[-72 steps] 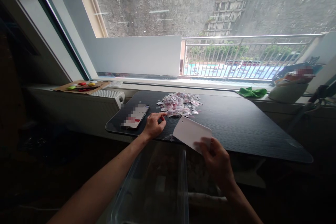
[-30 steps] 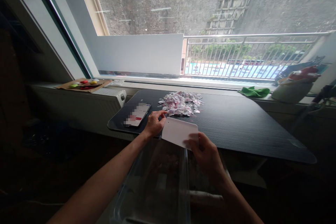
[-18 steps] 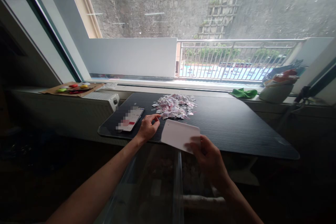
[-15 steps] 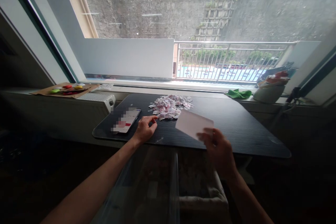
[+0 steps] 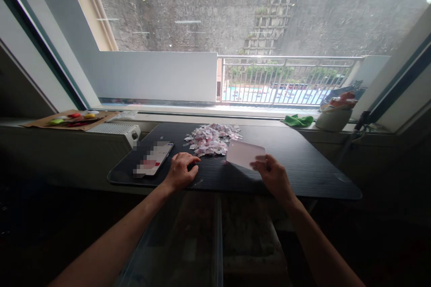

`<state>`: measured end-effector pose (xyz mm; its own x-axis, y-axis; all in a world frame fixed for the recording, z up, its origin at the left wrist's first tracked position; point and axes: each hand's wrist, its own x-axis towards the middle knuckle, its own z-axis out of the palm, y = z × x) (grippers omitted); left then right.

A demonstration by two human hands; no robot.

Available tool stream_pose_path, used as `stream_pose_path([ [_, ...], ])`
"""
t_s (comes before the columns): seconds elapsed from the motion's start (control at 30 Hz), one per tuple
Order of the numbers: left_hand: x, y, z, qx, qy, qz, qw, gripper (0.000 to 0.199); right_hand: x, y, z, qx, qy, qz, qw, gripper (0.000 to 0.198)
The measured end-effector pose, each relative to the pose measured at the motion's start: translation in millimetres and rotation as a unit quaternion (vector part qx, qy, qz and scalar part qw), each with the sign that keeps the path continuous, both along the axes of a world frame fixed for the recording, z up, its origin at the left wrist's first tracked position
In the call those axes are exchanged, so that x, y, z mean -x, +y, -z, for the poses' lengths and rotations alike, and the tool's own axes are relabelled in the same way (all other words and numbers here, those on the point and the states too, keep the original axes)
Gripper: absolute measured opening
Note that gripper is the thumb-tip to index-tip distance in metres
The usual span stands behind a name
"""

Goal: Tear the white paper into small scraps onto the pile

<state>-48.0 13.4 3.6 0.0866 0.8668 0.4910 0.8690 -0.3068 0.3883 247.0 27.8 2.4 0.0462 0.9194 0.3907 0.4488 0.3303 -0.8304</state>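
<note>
On the dark table (image 5: 296, 166) lies a heap of small white and pinkish paper scraps (image 5: 210, 140). My right hand (image 5: 274, 176) pinches the right end of a thin pale card (image 5: 245, 153) with rounded corners. The card is tilted, with its left edge close to the front right of the heap. My left hand (image 5: 182, 171) rests at the table's front part, just left of the heap. Its fingers are loosely bent, with the thumb apart from the index finger and nothing visible between them. A phone (image 5: 156, 159) with a lit, partly blurred screen lies left of that hand.
A green cloth (image 5: 298, 120) and a bag-like container (image 5: 335, 114) sit on the right sill. At the left, a brown board (image 5: 67, 121) holds colourful items beside a white radiator (image 5: 116, 132). Below the table's front edge stands a clear plastic bin (image 5: 188, 242).
My right hand has brought the card lower and nearer the heap. My left hand stays beside the scraps. The whole view has shifted slightly.
</note>
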Motion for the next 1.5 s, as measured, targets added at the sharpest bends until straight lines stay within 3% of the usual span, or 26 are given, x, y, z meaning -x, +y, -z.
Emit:
stream_pose_path([
  [0.23,0.5,-0.6,-0.8,0.003,-0.002,0.002,1.000,0.020,10.3,9.1,-13.3,-0.025,-0.057,0.023,0.998,0.018],
  [0.43,0.2,0.6,0.4,0.000,-0.003,0.000,1.000,0.021,0.6,-1.4,-19.0,0.003,-0.088,0.013,0.996,0.016],
  [0.93,0.7,1.6,1.9,-0.001,0.002,-0.004,1.000,0.022,-16.9,-3.0,-19.7,-0.016,-0.044,0.049,0.998,0.017],
  [1.1,2.2,1.5,1.3,0.002,0.000,0.001,1.000,0.021,-12.9,9.0,-13.6,0.002,-0.036,0.015,0.999,0.013],
  [1.33,2.1,1.7,2.1,0.001,0.002,-0.003,1.000,0.021,-6.8,7.7,-14.7,-0.004,-0.030,0.037,0.999,0.015],
  [1.5,1.6,1.9,1.4,0.007,-0.001,0.000,1.000,0.021,-3.6,0.4,-18.2,0.007,0.012,-0.033,0.999,0.014],
])
